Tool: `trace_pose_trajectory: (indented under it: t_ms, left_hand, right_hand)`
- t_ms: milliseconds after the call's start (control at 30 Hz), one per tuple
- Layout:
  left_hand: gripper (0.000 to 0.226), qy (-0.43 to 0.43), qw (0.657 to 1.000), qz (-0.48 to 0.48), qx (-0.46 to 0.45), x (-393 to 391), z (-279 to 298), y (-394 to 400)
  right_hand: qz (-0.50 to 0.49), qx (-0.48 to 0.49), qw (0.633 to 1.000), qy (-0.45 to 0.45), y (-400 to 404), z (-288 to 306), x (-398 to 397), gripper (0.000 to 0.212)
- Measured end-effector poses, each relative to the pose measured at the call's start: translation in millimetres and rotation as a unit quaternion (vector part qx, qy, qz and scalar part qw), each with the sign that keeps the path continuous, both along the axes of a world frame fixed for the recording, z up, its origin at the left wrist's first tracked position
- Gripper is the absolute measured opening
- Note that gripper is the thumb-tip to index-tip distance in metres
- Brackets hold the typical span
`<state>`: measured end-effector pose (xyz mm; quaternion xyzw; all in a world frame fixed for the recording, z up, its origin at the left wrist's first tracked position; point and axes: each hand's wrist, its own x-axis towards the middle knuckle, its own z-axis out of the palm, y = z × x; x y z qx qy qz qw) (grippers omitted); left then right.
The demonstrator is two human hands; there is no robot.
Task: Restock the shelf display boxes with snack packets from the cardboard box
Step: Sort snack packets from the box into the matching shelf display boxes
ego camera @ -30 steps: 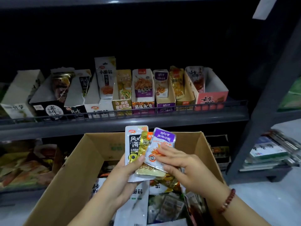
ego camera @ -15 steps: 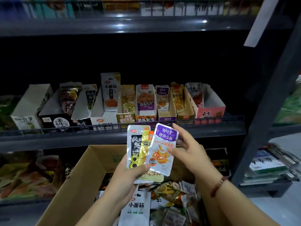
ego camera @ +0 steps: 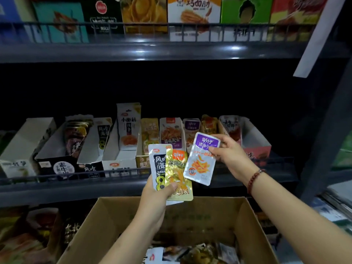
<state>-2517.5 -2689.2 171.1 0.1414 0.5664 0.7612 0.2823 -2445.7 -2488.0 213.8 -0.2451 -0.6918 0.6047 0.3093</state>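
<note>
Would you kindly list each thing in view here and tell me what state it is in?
Right hand: pinches the purple packet, lifted toward the shelf.
Left hand: holds the black packet and the gold packet, fanned upright.
Cardboard box: open, packets inside.
Purple display box: partly filled.
Far-left white display box: looks empty.

Large snack boxes (ego camera: 144,14) line the upper shelf's front edge; a white sign (ego camera: 316,37) hangs at its right corner; a bead bracelet (ego camera: 254,180) shows.
</note>
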Motion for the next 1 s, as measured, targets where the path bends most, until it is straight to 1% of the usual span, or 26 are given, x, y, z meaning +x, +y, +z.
trace_pose_trajectory:
  t_ms: [133, 200, 300, 400, 533, 600, 667, 733, 800, 900, 1000]
  left_hand:
    - [0.04, 0.01, 0.999, 0.03, 0.019, -18, 9, 26]
    - [0.043, 0.017, 0.999, 0.037, 0.027, -27, 11, 37]
    - [0.038, 0.032, 0.998, 0.046, 0.039, -40, 14, 50]
    - [0.038, 0.04, 0.996, 0.053, 0.054, -51, 16, 60]
    - [0.039, 0.045, 0.995, 0.062, 0.059, -62, 13, 67]
    - [0.04, 0.046, 0.996, 0.059, 0.057, -65, 10, 67]
    - [0.04, 0.049, 0.996, 0.054, 0.056, -68, 6, 66]
    - [0.039, 0.05, 0.996, 0.052, 0.054, -71, 4, 65]
    - [0.038, 0.046, 0.996, 0.049, 0.054, -72, 2, 65]
    - [0.038, 0.042, 0.996, 0.043, 0.058, -73, 0, 65]
    - [0.039, 0.041, 0.997, 0.035, 0.063, -71, 0, 66]
  right_hand:
    - [-0.06, 0.057, 0.996, 0.031, 34, 14, -28, 0.027]
    - [-0.093, 0.115, 0.989, 0.029, 47, 19, -43, 0.023]
    - [-0.135, 0.205, 0.969, -0.009, 64, 26, -68, 0.026]
    - [-0.133, 0.259, 0.956, -0.029, 76, 27, -94, 0.025]
    - [-0.134, 0.339, 0.922, -0.127, 86, 18, -122, 0.019]
    - [-0.128, 0.35, 0.912, -0.172, 91, 14, -133, 0.014]
    - [-0.113, 0.335, 0.915, -0.195, 98, 12, -143, 0.01]
    - [-0.113, 0.322, 0.917, -0.207, 108, 11, -152, 0.017]
    - [-0.139, 0.327, 0.907, -0.224, 116, 11, -159, 0.026]
    - [-0.158, 0.352, 0.893, -0.232, 122, 10, -165, 0.024]
    - [-0.156, 0.348, 0.896, -0.226, 126, 9, -169, 0.026]
